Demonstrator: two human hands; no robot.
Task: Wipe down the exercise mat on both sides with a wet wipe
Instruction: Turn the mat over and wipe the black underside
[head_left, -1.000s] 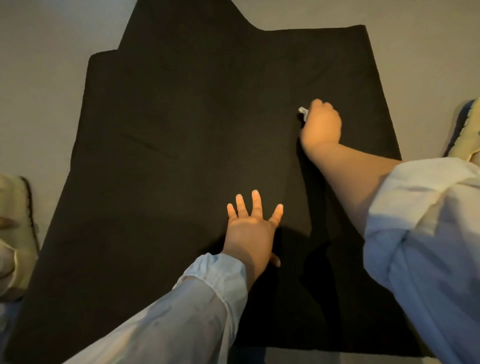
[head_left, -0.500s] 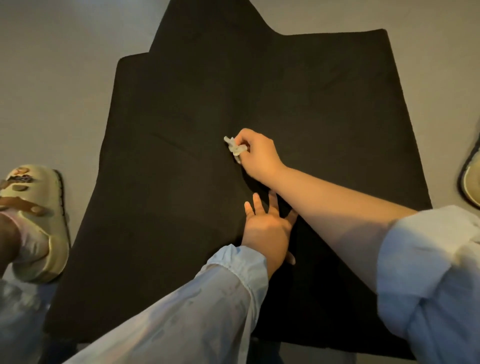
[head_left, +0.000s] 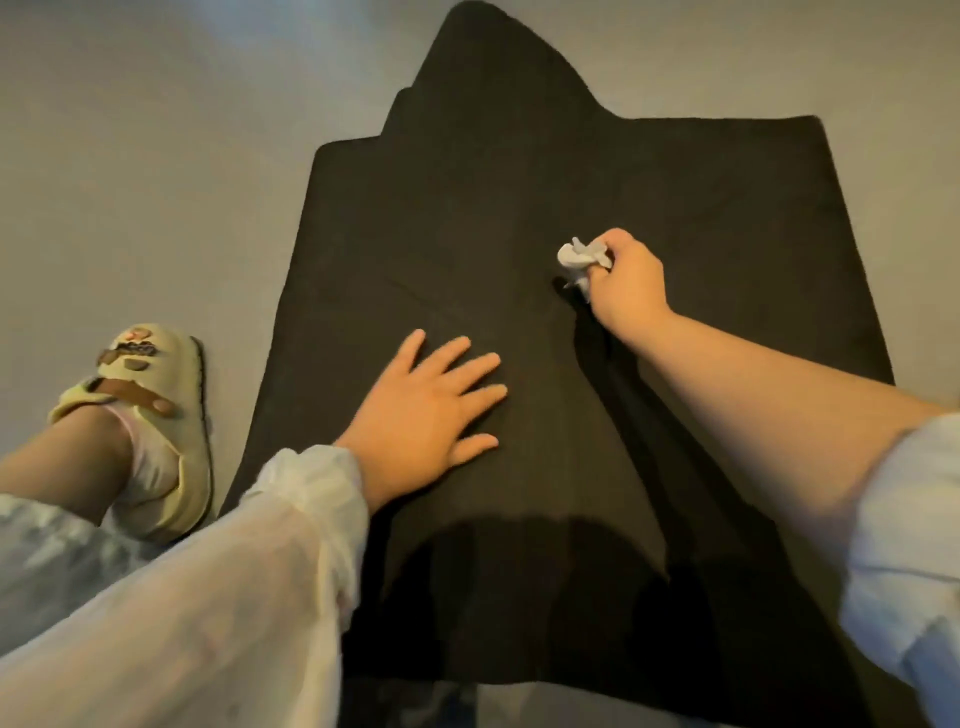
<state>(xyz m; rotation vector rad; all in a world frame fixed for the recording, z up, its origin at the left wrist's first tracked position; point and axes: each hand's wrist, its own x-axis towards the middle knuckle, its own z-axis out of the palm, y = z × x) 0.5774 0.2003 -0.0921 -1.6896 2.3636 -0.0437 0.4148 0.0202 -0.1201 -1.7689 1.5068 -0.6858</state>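
White wet wipe (head_left: 576, 260) bunched in right hand (head_left: 626, 283); left hand (head_left: 426, 410) flat on mat (head_left: 675, 218).

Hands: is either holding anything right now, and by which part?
The right hand grips the crumpled wet wipe by one end. The left hand holds nothing, pressing flat on the mat.

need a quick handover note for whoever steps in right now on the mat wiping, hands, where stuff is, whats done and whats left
Left hand: open, palm flat on the black exercise mat, fingers spread, holding it down.
Right hand: grips a crumpled wet wipe, at the mat's middle, to the right of the left hand.
Mat: spread on the grey floor, its far end folded or bunched into a peak. A foot in a yellow sandal stands just off its left edge.
Done: wiping of the upper face is under way; how much is covered cannot be told.
Left: finish this face, flip the mat, wipe the other side.
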